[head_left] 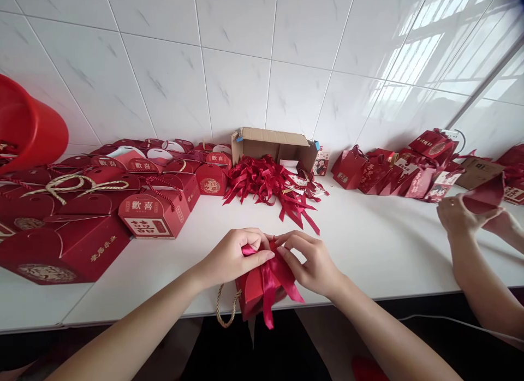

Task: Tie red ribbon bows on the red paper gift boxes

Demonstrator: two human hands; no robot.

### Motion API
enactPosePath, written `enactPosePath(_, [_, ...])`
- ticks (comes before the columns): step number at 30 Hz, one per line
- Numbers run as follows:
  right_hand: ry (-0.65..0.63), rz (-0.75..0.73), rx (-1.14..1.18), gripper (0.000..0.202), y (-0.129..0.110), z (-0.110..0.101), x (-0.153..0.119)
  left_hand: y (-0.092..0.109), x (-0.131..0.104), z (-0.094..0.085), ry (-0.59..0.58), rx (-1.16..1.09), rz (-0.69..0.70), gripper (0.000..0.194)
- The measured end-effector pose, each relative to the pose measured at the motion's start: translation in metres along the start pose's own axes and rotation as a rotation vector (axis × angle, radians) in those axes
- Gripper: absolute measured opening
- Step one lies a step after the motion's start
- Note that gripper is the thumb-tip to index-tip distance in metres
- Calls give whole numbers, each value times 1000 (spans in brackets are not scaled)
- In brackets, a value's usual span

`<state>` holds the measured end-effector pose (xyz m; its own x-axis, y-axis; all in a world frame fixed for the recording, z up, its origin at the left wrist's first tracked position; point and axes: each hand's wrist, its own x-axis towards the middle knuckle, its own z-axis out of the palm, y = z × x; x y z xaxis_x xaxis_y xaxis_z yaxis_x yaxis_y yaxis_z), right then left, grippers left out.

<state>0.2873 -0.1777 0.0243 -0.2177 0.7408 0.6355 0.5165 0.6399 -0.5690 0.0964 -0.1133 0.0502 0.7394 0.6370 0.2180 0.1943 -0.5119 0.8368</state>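
Observation:
A small red gift box [250,291] stands at the table's front edge, with a gold rope handle [227,315] hanging off its left side. Over its top runs a red satin ribbon [268,293], whose two tails hang down the near side. My left hand [239,255] is closed, its thumb and fingers pinching the ribbon at the top of the box. Close beside it, my right hand [309,261] also pinches the ribbon, thumb against fingertips. The fingers cover the spot where the ribbon crosses.
Behind the box, a cardboard box [274,135] lies with a heap of red ribbons [262,179]. Many red gift boxes [151,212] crowd the left; red bags [376,173] stand at right. A red bucket [36,130] is far left. Another person's hands [460,220] hold a red box at right.

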Motion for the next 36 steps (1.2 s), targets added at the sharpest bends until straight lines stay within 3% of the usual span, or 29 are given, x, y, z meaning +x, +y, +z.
enactPosePath(8, [-42, -21, -25, 13, 7, -7, -6, -2, -1, -2, -23, 9, 23, 45])
enactPosePath(12, [-43, -60, -39, 10, 6, -9, -3, 2, 0, 0, 23, 13, -19, 43])
enactPosePath(17, [29, -80, -92, 9, 4, -8, 2, 2, 1, 5, 46, -52, -58, 45])
enactPosePath(28, [216, 70, -181, 17, 7, 2, -12, -5, -1, 6, 19, -90, -25, 47])
enactPosePath(30, [177, 51, -169, 16, 9, -3, -13, -4, -2, 6, -3, -80, -25, 46])
enactPosePath(35, [-55, 79, -19, 5, 12, -18, -13, -3, -3, 5, -42, -79, -15, 41])
enactPosePath(36, [-75, 86, -4, 10, 12, -19, -12, -3, -3, 5, -45, -78, -14, 41])
